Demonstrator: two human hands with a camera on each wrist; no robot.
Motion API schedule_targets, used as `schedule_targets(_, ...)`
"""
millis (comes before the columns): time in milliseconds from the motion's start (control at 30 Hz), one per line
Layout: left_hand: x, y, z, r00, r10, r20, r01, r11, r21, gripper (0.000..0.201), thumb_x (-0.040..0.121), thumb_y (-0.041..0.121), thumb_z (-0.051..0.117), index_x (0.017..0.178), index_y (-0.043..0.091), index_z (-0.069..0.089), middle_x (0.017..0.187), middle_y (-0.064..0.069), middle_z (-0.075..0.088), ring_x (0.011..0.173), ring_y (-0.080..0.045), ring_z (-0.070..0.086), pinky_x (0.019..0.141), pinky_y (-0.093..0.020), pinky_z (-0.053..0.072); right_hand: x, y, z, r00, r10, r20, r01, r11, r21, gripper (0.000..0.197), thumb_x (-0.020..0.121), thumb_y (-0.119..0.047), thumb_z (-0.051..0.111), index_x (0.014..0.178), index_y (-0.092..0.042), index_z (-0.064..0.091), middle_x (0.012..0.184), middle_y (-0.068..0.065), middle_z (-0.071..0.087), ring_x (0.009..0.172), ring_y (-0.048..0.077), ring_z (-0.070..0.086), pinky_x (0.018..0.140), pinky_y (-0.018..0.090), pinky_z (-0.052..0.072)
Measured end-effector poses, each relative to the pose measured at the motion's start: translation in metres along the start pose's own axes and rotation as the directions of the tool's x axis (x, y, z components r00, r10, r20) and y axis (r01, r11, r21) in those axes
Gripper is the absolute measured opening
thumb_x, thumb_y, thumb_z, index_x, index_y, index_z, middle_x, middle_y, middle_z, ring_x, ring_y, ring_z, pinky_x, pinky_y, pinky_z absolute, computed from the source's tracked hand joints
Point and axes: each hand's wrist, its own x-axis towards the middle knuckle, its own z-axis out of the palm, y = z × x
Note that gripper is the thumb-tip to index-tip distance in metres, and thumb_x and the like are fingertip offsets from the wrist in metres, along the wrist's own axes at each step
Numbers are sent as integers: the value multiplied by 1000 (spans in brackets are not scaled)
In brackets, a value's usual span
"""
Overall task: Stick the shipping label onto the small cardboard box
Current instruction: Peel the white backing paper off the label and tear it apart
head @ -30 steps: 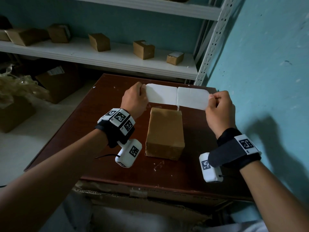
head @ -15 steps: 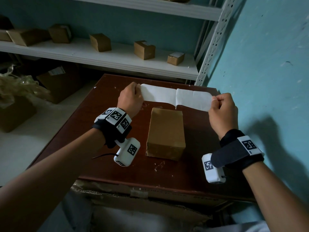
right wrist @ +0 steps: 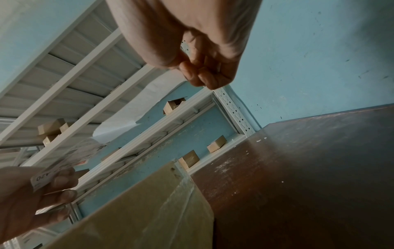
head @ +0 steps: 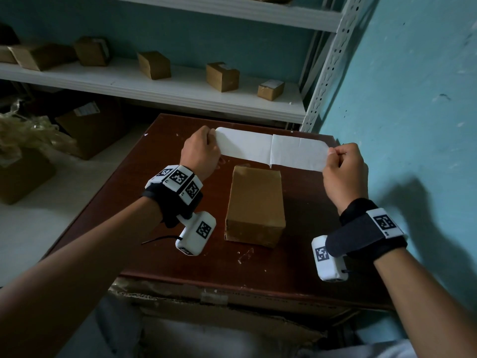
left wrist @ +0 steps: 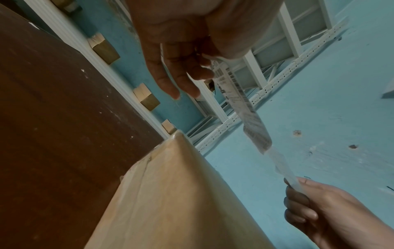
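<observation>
I hold a long white paper shipping label (head: 271, 150) stretched between my two hands above a dark brown wooden table (head: 154, 257), its blank side up toward my head camera. My left hand (head: 200, 151) pinches the label's left end, thumb on top and fingers underneath; my right hand (head: 344, 173) pinches the right end between thumb and curled fingers. A crease with a short tear at its near edge crosses the label at about its middle. From my left wrist the underside shows printed bars and text (left wrist: 238, 94), while the part nearer my right hand (left wrist: 332, 212) looks plain and translucent.

The small brown cardboard box (head: 255, 206) sits on the table below and just nearer to me than the label, one long side toward each hand. The label hangs clear of it and does not touch it. Clear tape shines along the box's top seam in the right wrist view (right wrist: 177, 207).

Compared with a second ago, my hands have drawn further apart and the strip between them is longer and tauter; the left hand has shifted outward to the left, the right slightly outward too. The box has not moved.

Behind the table, a white metal shelf (head: 180, 93) carries several other small cardboard boxes (head: 222, 76) against a turquoise wall (head: 413, 99).
</observation>
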Motion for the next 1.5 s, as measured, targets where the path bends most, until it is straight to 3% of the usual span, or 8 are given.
schedule_targets(200,1,-2,-2,1000,-12,10,12,1000,16,24,104,26,33,99,9,49,81,0,55,70,-19,66,62,-32,58,0,1,1,1000,-1,3,1,1000,19,12,101,-21,42,97,-12,48,82,3,52,63,7,47,52,22,35)
schedule_targets(333,2,-3,-2,1000,-8,-12,9,999,44,24,104,25,32,97,9,49,77,3,53,60,-9,59,41,-11,43,0,1,1,1000,-1,-2,1,1000,23,11,101,-21,42,96,-13,47,87,7,55,65,8,47,53,22,37)
schedule_targets(533,3,-4,-1,1000,-6,-19,7,999,50,25,104,24,32,97,8,49,76,2,53,57,-10,59,36,-8,37,2,1,0,1000,-1,-10,2,1000,9,10,101,-22,42,96,-14,47,88,6,55,69,13,49,54,20,34)
schedule_targets(733,2,-3,-2,1000,-14,-12,15,999,38,25,104,25,32,97,9,50,77,1,55,59,-11,61,40,-13,41,3,4,0,1000,-1,-7,1,1000,1,11,101,-23,42,97,-14,47,88,5,55,66,7,48,54,20,34)
schedule_targets(900,2,-1,-3,1000,-26,-16,26,999,36,25,104,25,32,96,9,49,72,3,53,55,-8,57,37,-9,39,3,4,0,1000,1,-12,-1,1000,3,11,101,-23,42,96,-14,47,89,8,56,73,17,51,54,20,34)
schedule_targets(1000,2,-1,-3,999,-35,-4,35,999,14,25,104,26,32,101,9,50,74,3,55,59,-9,60,41,-11,44,3,3,0,1000,-4,-16,4,1000,0,11,101,-21,42,97,-13,47,88,7,55,67,10,48,53,18,33)
schedule_targets(1233,0,1,-4,999,-39,8,39,999,-23,24,104,25,32,100,9,49,76,1,55,69,-20,67,68,-39,60,3,5,1,1000,-2,-16,3,1000,3,12,101,-22,42,97,-13,48,89,7,56,75,19,52,59,26,36)
schedule_targets(1500,1,1,-3,999,-35,-8,35,999,18,23,104,25,33,97,9,48,75,4,52,59,-10,61,52,-21,54,3,4,-1,1000,-1,-14,1,1000,4,10,101,-22,42,97,-14,47,88,5,55,71,14,51,60,25,36)
